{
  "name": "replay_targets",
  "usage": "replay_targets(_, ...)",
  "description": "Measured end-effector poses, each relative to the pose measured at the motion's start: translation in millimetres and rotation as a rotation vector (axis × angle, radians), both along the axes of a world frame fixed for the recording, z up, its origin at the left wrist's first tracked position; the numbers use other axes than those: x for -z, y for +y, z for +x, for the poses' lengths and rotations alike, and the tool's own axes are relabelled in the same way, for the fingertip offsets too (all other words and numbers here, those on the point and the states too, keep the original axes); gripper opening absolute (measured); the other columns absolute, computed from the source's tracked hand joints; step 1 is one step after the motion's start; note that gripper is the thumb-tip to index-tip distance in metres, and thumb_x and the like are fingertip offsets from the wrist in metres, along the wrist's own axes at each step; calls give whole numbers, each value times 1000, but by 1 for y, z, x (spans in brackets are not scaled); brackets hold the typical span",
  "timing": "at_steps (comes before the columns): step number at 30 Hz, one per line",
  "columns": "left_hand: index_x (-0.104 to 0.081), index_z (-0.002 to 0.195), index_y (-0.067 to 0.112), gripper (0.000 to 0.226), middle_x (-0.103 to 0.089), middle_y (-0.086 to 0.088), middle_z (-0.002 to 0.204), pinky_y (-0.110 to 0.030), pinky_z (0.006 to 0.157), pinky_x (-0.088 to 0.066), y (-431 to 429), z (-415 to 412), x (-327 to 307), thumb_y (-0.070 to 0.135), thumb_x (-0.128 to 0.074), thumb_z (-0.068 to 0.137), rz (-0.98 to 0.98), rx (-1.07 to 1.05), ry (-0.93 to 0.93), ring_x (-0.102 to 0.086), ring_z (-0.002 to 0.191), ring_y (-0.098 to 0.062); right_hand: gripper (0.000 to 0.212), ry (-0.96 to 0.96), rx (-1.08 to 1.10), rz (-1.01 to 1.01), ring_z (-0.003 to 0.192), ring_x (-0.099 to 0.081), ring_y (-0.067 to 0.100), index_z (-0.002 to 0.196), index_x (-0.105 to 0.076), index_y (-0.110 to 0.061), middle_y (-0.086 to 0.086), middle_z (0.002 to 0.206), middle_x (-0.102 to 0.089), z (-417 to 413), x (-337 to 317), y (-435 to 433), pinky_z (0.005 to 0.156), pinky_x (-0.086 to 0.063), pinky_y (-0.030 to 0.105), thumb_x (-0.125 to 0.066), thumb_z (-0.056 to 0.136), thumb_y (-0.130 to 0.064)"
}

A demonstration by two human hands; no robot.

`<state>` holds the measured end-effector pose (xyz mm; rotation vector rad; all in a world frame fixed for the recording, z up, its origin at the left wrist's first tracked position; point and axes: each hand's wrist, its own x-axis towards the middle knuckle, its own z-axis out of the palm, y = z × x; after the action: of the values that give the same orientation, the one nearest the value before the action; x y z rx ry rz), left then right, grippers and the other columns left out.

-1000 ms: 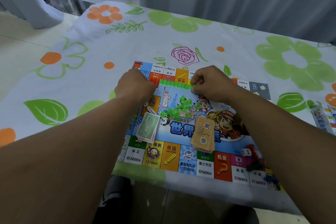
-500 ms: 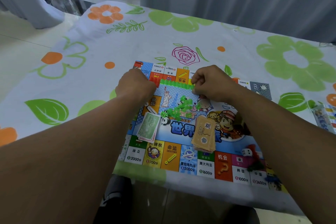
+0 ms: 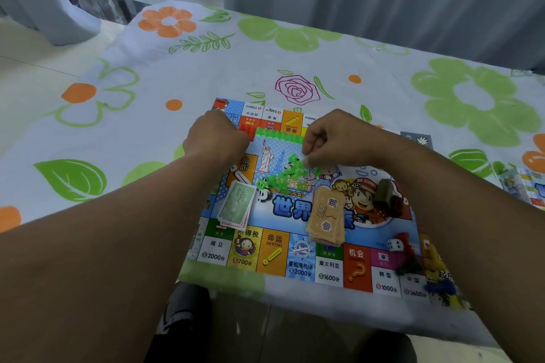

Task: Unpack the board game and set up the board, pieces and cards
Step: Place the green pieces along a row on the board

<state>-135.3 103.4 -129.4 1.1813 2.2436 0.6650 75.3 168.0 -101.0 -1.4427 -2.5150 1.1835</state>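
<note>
on the colourful printed game board, the row of green plastic houses runs left to right between the hands; the heap of loose green plastic houses lies just nearside, pinched by the right hand; left hand curled, contents unseen.

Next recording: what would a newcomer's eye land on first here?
The colourful game board, spread at the near edge of a floral tablecloth, grabs the eye first. At its far side the left hand sits at one end of a neat row of green plastic houses, while the right hand curls its fingers over a loose heap of them. Nearer lie a green banknote stack and a tan card stack.
</note>
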Motion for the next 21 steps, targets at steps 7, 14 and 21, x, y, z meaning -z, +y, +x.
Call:
replay_targets(7, -67, 100, 12, 16, -68, -6, 99, -43, 84, -59, 0, 0, 1, 19, -68, 85, -3, 9, -2, -65, 89, -26, 12, -75, -63, 19, 70, -65, 10, 91, -76, -5, -5, 74, -68, -4, 2, -5, 77, -59, 38, -82, 81, -9)
replay_targets(14, -68, 98, 11, 15, -68, -6, 96, -44, 83, -59, 0, 0, 0, 17, -66, 84, -6, 7, -3, -66, 88, -27, 5, -1, 148, 156, 72, -63, 12, 90, -74, -4, -7, 76, -65, 12, 1, 9, 73, -56, 38, -75, 85, -4)
replay_targets(21, -68, 96, 11, 13, -65, -2, 87, -43, 82, -59, 1, 0, 1, 15, -67, 84, -9, 2, 1, -64, 84, -24, 9, -40, 154, 205, 79, -62, 18, 97, -73, -6, -8, 78, -60, 10, 14, 14, 72, -50, 32, -74, 88, -8)
